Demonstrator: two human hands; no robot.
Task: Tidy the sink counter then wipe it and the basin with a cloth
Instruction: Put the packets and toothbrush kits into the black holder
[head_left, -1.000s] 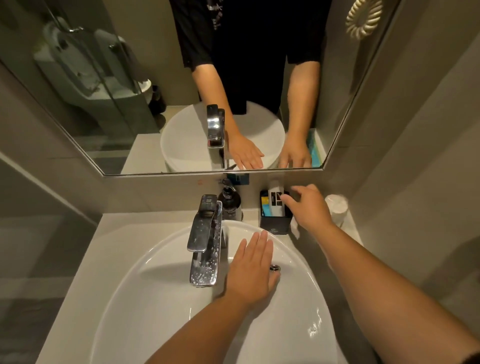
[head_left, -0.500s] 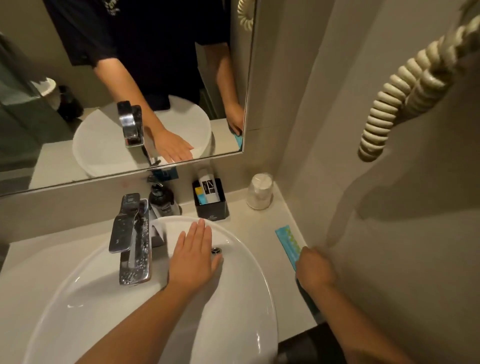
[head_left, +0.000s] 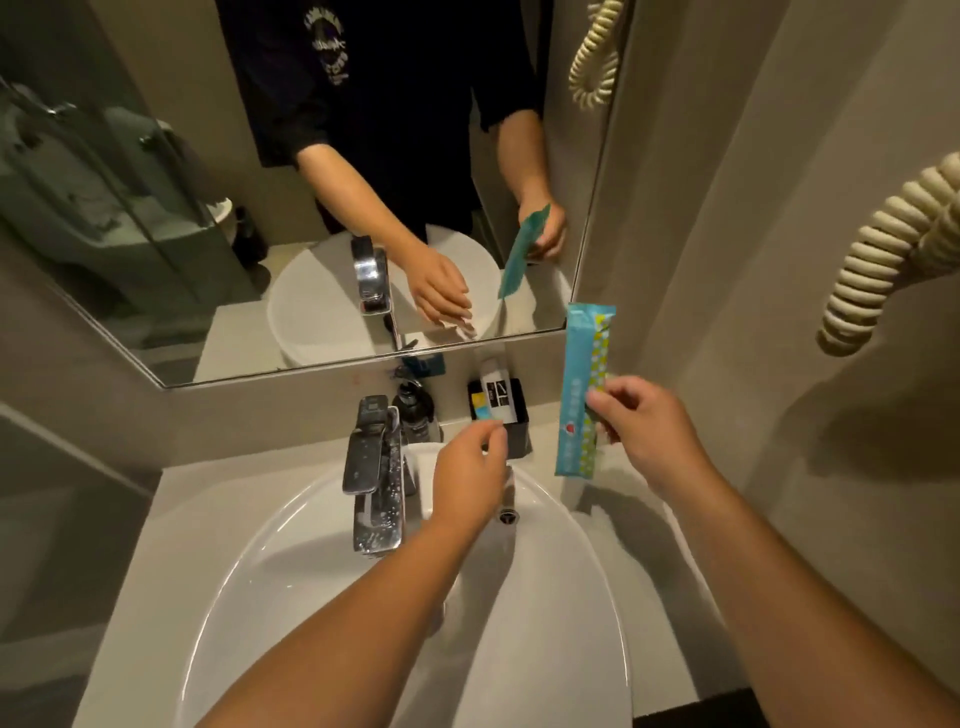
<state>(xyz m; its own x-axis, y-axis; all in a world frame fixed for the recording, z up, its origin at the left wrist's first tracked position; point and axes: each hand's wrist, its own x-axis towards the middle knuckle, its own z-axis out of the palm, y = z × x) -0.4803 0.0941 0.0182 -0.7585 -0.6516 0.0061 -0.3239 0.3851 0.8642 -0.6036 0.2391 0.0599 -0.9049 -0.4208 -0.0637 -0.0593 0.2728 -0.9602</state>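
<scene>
My right hand grips a long teal packet and holds it upright above the counter's back right corner. My left hand hovers over the white basin, fingers loosely curled, with nothing in it. It sits just right of the chrome tap and in front of a black holder with a white tube standing in it. A dark soap bottle stands behind the tap. No cloth is in view.
The pale counter surrounds the basin. A mirror hangs on the back wall and reflects a person's arms. A coiled cream cord hangs on the right wall, close to my right arm.
My right hand went from the black holder to the counter's right edge, took up the teal packet and lifted it. My left hand rose off the basin rim.
</scene>
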